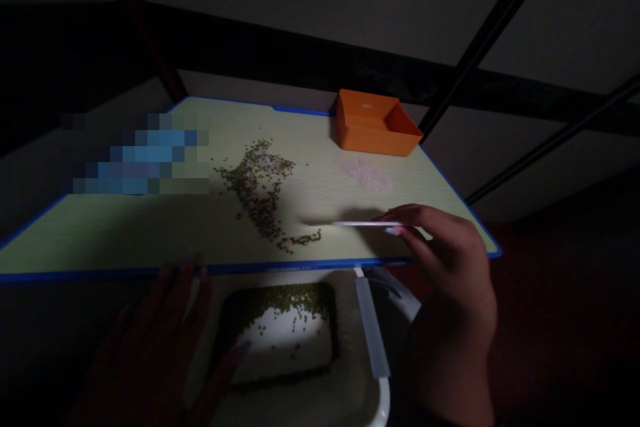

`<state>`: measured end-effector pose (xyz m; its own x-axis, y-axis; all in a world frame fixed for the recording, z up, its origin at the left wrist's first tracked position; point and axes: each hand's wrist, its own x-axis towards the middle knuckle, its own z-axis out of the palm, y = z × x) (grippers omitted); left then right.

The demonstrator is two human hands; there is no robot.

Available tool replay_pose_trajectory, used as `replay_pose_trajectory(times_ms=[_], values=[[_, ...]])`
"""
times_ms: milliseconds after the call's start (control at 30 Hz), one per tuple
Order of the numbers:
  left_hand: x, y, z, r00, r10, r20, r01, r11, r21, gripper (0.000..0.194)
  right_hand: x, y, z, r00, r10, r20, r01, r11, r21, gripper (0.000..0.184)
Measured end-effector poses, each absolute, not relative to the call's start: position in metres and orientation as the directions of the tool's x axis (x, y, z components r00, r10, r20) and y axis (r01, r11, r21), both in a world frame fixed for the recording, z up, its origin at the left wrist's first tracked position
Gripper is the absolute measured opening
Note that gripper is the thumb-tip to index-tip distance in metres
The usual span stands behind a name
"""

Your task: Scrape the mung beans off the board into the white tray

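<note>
L hand [160,333], nearest camera, dim: grip wide, fingers spread by white tub [353,373] w/ small green beans [300,293]; contact unclear. R hand [445,247]: grip narrow, pinching slim pale rod [360,223], long axis approx. L–R, tip just beside loose green-brown beans [260,213] to its L on pale, blue-edged bench [320,180]; white grains [367,175] beyond rod; orange plastic box [380,141] marked approx. "1221", unsharp

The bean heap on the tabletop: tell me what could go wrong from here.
Beans lying near the front edge of the tabletop might roll over it and miss the container below. Pale grains mixed among the beans could be carried along with them. The slim tool in the right hand might scatter the loose beans near its tip if it flicks.
</note>
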<state>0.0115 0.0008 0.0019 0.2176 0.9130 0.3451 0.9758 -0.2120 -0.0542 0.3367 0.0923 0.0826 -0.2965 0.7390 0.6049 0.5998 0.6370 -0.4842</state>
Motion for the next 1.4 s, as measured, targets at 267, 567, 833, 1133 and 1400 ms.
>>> replay_pose_trajectory(times_ms=[267,567,833,1133,1400], values=[[0.011,0.001,0.002,0.236,0.902,0.36,0.971,-0.229,-0.061,0.077,0.339,0.085,0.085,-0.317,0.744,0.589,0.585,0.642,-0.496,0.013],[0.012,0.002,-0.001,0.232,0.898,0.374,0.972,-0.225,-0.064,0.076,0.34,0.078,0.089,-0.332,0.746,0.577,0.561,0.648,-0.516,0.015],[0.01,0.003,-0.003,0.231,0.907,0.352,0.973,-0.212,-0.095,0.077,0.342,0.076,0.091,-0.323,0.733,0.599,0.562,0.658,-0.502,0.016],[0.01,0.001,-0.002,0.242,0.893,0.379,0.97,-0.223,-0.094,0.076,0.34,0.074,0.093,-0.349,0.723,0.597,0.548,0.674,-0.496,0.017],[0.011,0.003,-0.006,0.226,0.899,0.376,0.974,-0.217,-0.066,0.075,0.337,0.074,0.092,-0.351,0.729,0.587,0.562,0.666,-0.49,0.016]])
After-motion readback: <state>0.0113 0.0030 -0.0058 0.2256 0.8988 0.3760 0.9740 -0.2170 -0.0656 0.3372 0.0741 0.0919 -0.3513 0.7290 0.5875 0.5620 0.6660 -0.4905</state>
